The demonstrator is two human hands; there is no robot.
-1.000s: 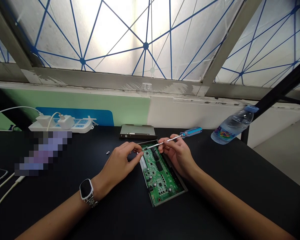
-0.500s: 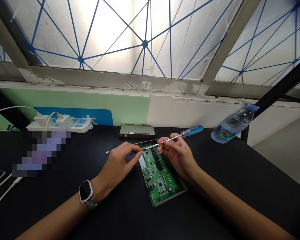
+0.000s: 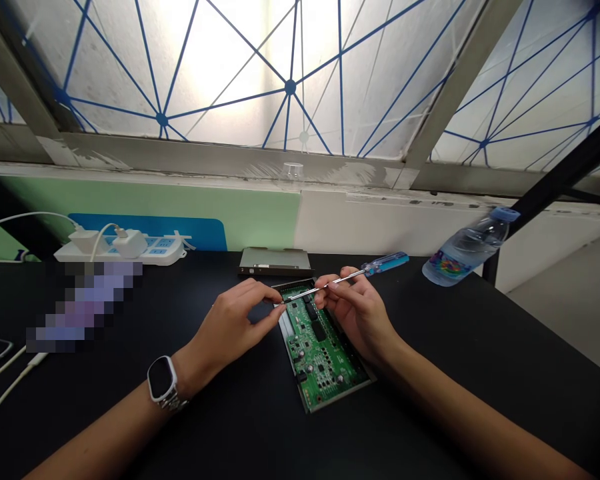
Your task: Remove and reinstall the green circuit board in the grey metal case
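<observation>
My right hand point(image 3: 353, 303) is closed around the metal shaft of a screwdriver point(image 3: 384, 263). Its clear blue handle sticks out up and to the right, while its tip slants down-left over the top of a green circuit board point(image 3: 325, 363). The board sits in a thin metal tray on the black table. At the screwdriver's tip, my left hand point(image 3: 240, 320) has thumb and forefinger pinched close together. Whatever is between those fingertips is too small to make out. A watch point(image 3: 162, 379) is on my left wrist.
Behind the board lies a flat metal cover point(image 3: 274, 259) against the wall. A water bottle point(image 3: 450, 265) leans at the right, by a black post. On the left are a white power strip point(image 3: 167, 252) with plugs, cables and a pixelated patch. A clear cup point(image 3: 293, 171) stands on the sill.
My left hand and wrist have shifted slightly left, now covering the small metal bits seen on the table before. My right hand and the screwdriver have hardly moved.
</observation>
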